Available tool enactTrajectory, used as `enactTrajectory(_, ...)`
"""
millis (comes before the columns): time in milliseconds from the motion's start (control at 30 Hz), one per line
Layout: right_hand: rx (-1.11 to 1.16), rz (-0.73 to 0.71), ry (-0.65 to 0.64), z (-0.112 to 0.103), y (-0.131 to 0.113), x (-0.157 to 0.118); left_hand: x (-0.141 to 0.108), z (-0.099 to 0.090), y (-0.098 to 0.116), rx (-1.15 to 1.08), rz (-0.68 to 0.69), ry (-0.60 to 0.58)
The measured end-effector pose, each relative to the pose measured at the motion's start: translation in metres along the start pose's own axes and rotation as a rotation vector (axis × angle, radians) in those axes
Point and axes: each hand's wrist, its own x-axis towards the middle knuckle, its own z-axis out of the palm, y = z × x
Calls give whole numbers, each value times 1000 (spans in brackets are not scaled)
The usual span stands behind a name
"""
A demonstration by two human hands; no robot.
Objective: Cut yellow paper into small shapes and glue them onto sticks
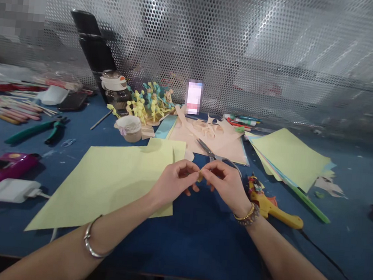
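Observation:
My left hand point(179, 176) and my right hand point(224, 181) meet above the blue table, fingertips pinched together. Between them sits a tiny yellowish piece point(200, 175), mostly covered by the fingers; its kind is unclear. Under my left forearm lies a large pale-yellow paper sheet point(113, 177). Just beyond my right hand rest scissors point(207, 148), partly on pink paper point(187, 133). A yellow hot glue gun point(275, 212) lies to the right of my right wrist.
Paper flowers point(146, 105) stand at the back beside a small cup point(130, 128) and a dark bottle point(117, 91). Green pliers point(38, 130) and a purple power strip point(12, 167) lie left. More paper sheets point(293, 154) and a green cutter-like stick point(312, 205) lie right. A perforated metal panel point(280, 56) rises behind.

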Motion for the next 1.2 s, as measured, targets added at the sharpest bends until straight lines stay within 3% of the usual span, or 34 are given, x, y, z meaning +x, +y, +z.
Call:
enactTrajectory(133, 148, 73, 28, 2, 2, 1, 2, 0, -1, -60, -69, -35)
enactTrajectory(267, 201, 117, 53, 3, 5, 2, 5, 0, -1, -142, -133, 35)
enactTrajectory(433, 144, 118, 59, 2, 6, 1, 4, 1, 2, -150, -102, 103)
enactTrajectory(700, 55, 73, 24, 1, 3, -1, 5, -1, -2, -103, -74, 85)
enactTrajectory(1200, 163, 122, 46, 3, 6, 0, 4, 0, 3, -127, -79, 116)
